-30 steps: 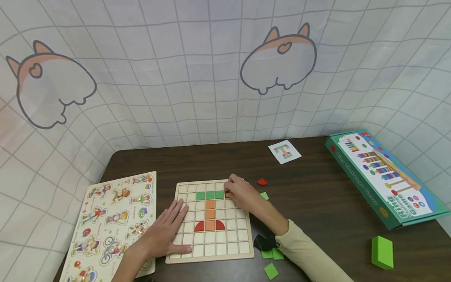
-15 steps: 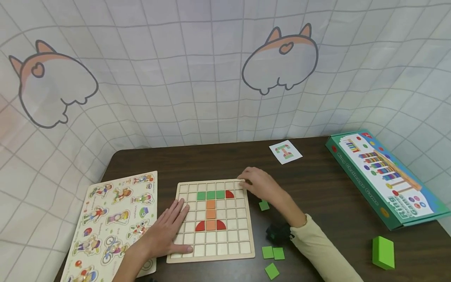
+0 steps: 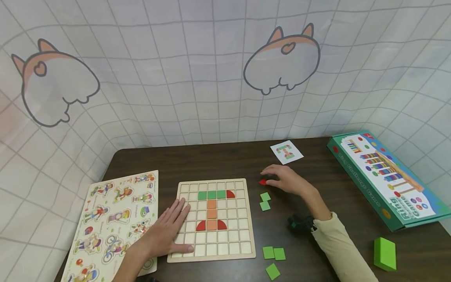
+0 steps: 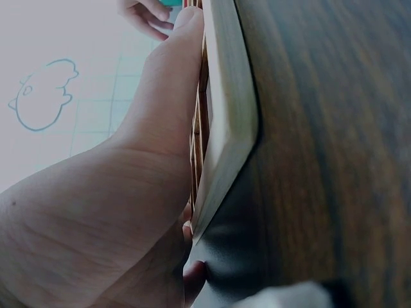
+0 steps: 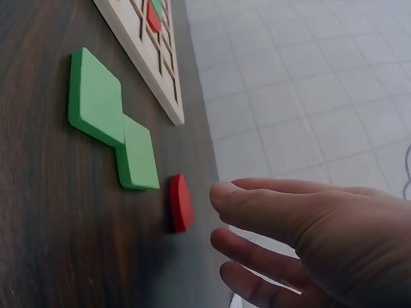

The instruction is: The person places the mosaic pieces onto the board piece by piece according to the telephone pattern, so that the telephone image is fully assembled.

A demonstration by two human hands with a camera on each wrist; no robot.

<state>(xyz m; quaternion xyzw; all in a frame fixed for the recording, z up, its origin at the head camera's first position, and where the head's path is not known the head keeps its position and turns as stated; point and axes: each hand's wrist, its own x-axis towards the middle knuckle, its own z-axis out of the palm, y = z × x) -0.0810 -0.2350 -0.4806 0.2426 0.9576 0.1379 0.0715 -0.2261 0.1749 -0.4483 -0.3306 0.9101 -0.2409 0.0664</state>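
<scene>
My left hand (image 3: 165, 231) lies spread on the left side of a wooden grid board (image 3: 232, 236), thumb along its lower edge. Set in the board are green squares (image 3: 211, 195), orange squares (image 3: 211, 214) and red quarter-circle pieces (image 3: 230, 194), one of them at the right end of the green row. Right of the board, my right hand (image 3: 287, 179) hovers at a loose red quarter-circle piece (image 5: 181, 203). In the right wrist view its thumb and fingers are apart from that piece, with nothing between them. Two loose green squares (image 5: 96, 96) lie beside the red piece.
A pattern card (image 3: 287, 152) lies beyond the right hand. Several green squares (image 3: 268, 252) sit at the board's lower right. A picture puzzle board (image 3: 116, 227) is at the left, a game box (image 3: 387, 176) and a green block (image 3: 385, 253) at the right.
My right hand has let go of a red quarter-circle in the board's green row and moved right to the loose red piece. My left hand has stayed on the board.
</scene>
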